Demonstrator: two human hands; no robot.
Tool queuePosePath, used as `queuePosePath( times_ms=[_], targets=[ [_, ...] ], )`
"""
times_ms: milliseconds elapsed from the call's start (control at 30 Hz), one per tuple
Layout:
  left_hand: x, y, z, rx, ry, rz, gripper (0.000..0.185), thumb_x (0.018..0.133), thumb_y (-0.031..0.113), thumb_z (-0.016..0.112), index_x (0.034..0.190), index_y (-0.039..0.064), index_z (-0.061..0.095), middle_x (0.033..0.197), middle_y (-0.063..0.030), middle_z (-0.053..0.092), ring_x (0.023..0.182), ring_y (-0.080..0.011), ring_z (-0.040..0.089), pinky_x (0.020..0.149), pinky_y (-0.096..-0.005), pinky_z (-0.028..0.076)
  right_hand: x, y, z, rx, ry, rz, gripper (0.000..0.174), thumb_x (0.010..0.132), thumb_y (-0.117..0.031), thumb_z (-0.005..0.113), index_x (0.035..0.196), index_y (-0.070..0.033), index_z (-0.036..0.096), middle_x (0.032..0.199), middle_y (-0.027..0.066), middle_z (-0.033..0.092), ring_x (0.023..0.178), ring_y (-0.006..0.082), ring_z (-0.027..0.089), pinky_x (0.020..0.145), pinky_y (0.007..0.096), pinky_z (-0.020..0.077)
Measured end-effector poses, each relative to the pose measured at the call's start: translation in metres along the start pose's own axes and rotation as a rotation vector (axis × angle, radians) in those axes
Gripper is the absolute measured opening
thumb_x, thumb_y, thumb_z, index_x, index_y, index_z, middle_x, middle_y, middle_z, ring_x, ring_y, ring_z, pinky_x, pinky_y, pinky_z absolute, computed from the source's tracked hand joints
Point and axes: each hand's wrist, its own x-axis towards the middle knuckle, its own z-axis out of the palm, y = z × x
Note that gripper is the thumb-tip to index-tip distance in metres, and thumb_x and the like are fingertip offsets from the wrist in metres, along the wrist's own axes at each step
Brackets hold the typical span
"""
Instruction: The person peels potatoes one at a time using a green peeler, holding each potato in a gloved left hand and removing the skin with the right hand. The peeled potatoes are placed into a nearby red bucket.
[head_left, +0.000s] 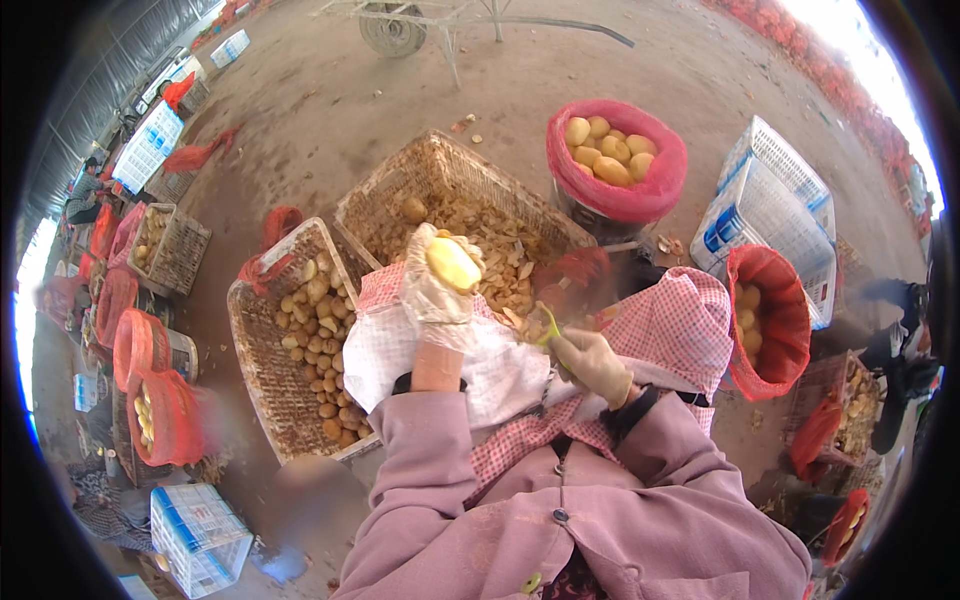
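Observation:
A pale peeled potato (453, 265) rests in my gloved left hand (427, 300), held up over the near side of a dirty plastic crate (390, 161). Potato peelings (510, 232) fill much of that crate, with one brown potato (413, 209) on top. My right hand (596, 364), in a thin glove, grips a green-handled peeler (551, 327) over my lap, apart from the potato. Left of my knees stands a second crate (255, 352) holding many small unpeeled potatoes (322, 345). A checked pink cloth (667, 315) covers my right knee.
Peeled potatoes fill a bucket lined with a pink mesh bag (555, 150) ahead right. Beside my right knee is a red mesh bag (780, 352) of potatoes; white-and-blue crates (780, 217) stand beyond. A wheelbarrow (450, 45) is far ahead. Other people, bags and crates line the left.

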Motion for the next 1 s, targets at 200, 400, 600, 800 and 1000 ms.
queuePosePath(
  times_ms=[200,400,600,800,1000],
  targets=[
    [0.007,-0.014,-0.013,-0.021,0.058,-0.065,0.043,0.084,0.042,0.067,0.099,0.004,0.054,0.081,-0.014,0.06,0.07,-0.0287,0.062,0.058,-0.0351,0.054,-0.005,-0.035,0.007,0.172,-0.021,-0.057,0.028,0.095,-0.029,0.05,0.079,-0.007,0.057,0.057,0.0005,0.052,0.039,0.0055,0.039,0.037,0.0218,0.0293],
    [0.002,-0.024,-0.008,-0.055,0.001,-0.174,0.038,0.089,0.039,0.062,0.098,0.002,0.056,0.087,-0.0149,0.062,0.078,-0.0289,0.063,0.068,-0.039,0.057,0.006,-0.067,0.028,0.244,-0.081,-0.13,0.026,0.094,-0.027,0.051,0.08,-0.006,0.056,0.057,0.0014,0.053,0.039,0.0055,0.04,0.038,0.0219,0.0304],
    [0.003,-0.029,-0.015,-0.036,-0.165,-0.238,0.036,0.086,0.042,0.066,0.094,0.008,0.057,0.081,-0.0106,0.063,0.073,-0.0206,0.064,0.062,-0.0311,0.056,0.005,-0.06,0.022,0.223,-0.1,-0.135,0.027,0.094,-0.028,0.051,0.079,-0.006,0.056,0.056,0.0013,0.053,0.038,0.0055,0.039,0.036,0.0216,0.0294],
    [-0.006,-0.038,-0.001,0.186,0.061,0.114,0.03,0.086,0.035,0.067,0.093,0.008,0.056,0.076,-0.008,0.061,0.059,-0.0166,0.06,0.047,-0.0257,0.05,0.008,-0.085,0.023,0.267,-0.053,-0.076,0.033,0.096,-0.033,0.049,0.077,-0.007,0.057,0.054,0.0008,0.052,0.036,0.0055,0.037,0.035,0.0218,0.0273],
    [-0.007,-0.016,0.009,0.128,0.057,0.126,0.032,0.085,0.034,0.069,0.094,0.007,0.055,0.07,-0.0091,0.059,0.052,-0.0179,0.058,0.044,-0.0265,0.048,-0.004,-0.055,0.022,0.064,-0.087,0.075,0.032,0.096,-0.033,0.048,0.077,-0.008,0.057,0.053,0.0004,0.051,0.035,0.0054,0.037,0.034,0.0211,0.0267]
  ],
)
